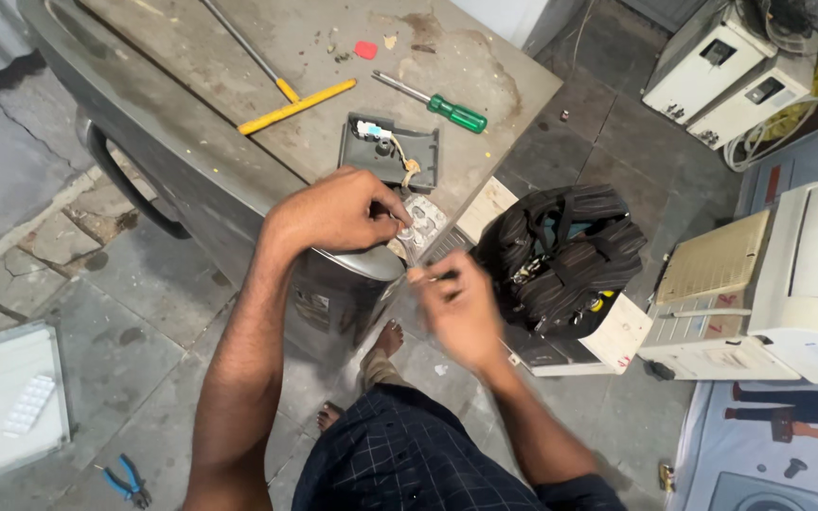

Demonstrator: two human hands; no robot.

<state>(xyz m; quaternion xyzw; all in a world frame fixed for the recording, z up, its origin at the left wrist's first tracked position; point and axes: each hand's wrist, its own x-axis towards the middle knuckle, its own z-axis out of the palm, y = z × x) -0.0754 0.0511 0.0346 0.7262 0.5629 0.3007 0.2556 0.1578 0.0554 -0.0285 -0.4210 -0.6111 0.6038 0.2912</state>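
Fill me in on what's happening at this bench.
A person stands over a grey appliance casing. Their left hand pinches a small pale part at its edge, while the right hand, blurred, holds a thin tool beside it. A dark cover plate, a green screwdriver and a yellow tool lie on top.

Dull metal, scuffed plastic, worn stone

The appliance top (239, 57) is matt grey metal, stained and dusty. On it lie a screwdriver (433, 102) with a glossy green plastic handle and bright steel shaft, and a dark matt plastic housing (371, 156). Beside it sits a ribbed black cloth bag (560, 251); below, the stone floor (97, 284) looks rough and cracked.
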